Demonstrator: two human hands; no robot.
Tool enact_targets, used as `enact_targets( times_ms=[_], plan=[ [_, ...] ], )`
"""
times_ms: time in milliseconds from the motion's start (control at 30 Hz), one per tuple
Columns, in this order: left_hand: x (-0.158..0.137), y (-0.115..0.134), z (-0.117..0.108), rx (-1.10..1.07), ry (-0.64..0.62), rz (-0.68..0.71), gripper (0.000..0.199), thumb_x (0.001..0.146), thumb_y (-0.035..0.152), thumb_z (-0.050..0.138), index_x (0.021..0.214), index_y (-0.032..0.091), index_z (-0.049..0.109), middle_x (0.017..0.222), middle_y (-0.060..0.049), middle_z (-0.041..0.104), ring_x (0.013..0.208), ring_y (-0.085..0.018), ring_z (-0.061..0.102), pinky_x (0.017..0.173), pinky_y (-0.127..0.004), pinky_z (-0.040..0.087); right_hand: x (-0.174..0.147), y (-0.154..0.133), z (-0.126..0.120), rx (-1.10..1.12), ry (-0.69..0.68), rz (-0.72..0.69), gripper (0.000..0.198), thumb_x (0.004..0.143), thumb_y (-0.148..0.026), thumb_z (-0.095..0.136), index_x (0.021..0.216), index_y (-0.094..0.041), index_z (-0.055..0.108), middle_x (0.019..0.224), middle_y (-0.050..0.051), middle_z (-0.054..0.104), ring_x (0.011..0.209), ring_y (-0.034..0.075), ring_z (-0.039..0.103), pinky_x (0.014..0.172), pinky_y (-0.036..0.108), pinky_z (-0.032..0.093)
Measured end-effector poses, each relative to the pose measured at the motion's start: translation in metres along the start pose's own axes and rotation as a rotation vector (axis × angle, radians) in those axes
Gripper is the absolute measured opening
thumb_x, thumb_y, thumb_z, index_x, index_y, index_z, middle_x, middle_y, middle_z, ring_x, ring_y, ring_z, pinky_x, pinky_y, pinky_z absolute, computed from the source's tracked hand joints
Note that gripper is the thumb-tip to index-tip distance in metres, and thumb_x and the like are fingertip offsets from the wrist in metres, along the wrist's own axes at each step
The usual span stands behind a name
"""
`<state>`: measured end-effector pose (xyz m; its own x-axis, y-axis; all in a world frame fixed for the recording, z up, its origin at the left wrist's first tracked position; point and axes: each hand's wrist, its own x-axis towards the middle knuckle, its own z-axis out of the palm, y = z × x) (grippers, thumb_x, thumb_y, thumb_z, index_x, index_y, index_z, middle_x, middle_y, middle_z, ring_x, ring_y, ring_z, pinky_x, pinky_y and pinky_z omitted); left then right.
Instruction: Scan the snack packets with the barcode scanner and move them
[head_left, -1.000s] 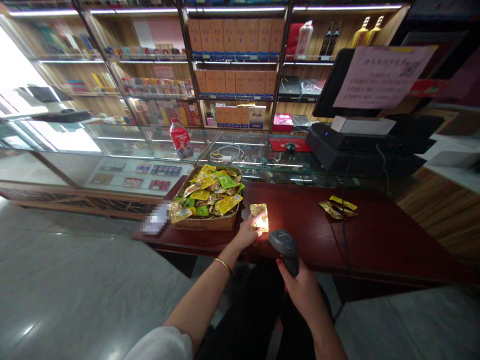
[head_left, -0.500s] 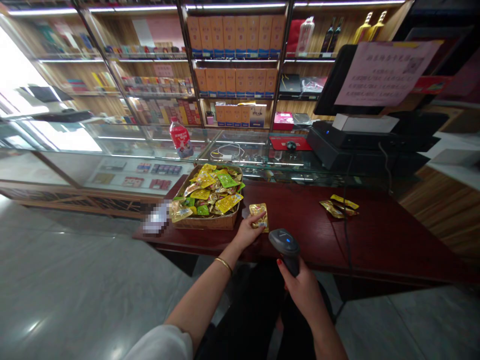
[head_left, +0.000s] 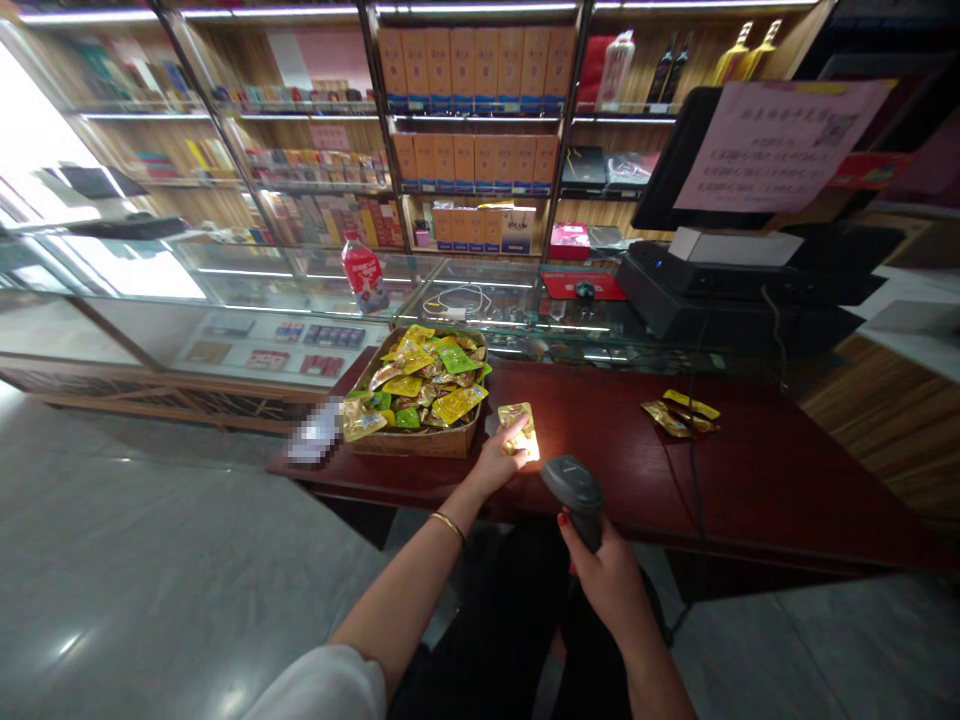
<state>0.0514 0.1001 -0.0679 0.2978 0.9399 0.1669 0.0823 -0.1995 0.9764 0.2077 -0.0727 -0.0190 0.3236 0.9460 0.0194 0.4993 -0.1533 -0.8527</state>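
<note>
My left hand [head_left: 499, 465] grips a small gold snack packet [head_left: 514, 413] on the dark red table, its thumb and fingers lying across the wrapper. Bright light falls on the packet's lower right part. In my right hand [head_left: 606, 570] is a grey barcode scanner [head_left: 574, 487], fingers wrapped round its handle and its head tilted toward the packet. Just left of the packet, a cardboard box [head_left: 420, 443] is heaped with yellow, green and gold snack packets [head_left: 431, 380]. A few more gold and yellow packets [head_left: 679, 415] lie to the right on the table.
A black cable [head_left: 695, 490] hangs across the table's right side. Behind stands a glass counter with a red-labelled bottle [head_left: 364, 272], a mouse [head_left: 585, 290] and a monitor [head_left: 667, 165] with a paper sheet. A blurred-out pale item [head_left: 313, 435] lies at the table's left end.
The scanner's light has come on and now shines on the packet under my left hand; the blue light on its top no longer shows. Both hands stay nearly in place.
</note>
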Motion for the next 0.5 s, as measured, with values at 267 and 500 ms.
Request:
enact_targets(
  times_ms=[267, 500],
  plan=[
    [0.0017, -0.0053, 0.0017, -0.013, -0.016, 0.029, 0.075, 0.073, 0.005, 0.066, 0.145, 0.021, 0.054, 0.148, -0.009, 0.055, 0.125, -0.025, 0.059, 0.11, -0.039, 0.045, 0.0002, -0.0078, 0.0031, 0.007, -0.032, -0.018, 0.051, 0.086, -0.06, 0.056, 0.11, -0.018, 0.07, 0.062, 0.005, 0.071, 0.06, 0.027, 0.071, 0.054, 0.031, 0.051],
    [-0.0007, 0.0017, 0.0003, 0.045, -0.052, 0.072, 0.064, 0.076, 0.003, 0.056, 0.136, 0.023, 0.063, 0.147, -0.008, 0.055, 0.133, -0.026, 0.053, 0.116, -0.041, 0.038, 0.0002, -0.0003, -0.0015, 0.057, 0.04, -0.006, 0.052, 0.082, -0.058, 0.061, 0.114, -0.018, 0.068, 0.069, 0.004, 0.073, 0.065, 0.027, 0.072, 0.058, 0.032, 0.053]
  ],
)
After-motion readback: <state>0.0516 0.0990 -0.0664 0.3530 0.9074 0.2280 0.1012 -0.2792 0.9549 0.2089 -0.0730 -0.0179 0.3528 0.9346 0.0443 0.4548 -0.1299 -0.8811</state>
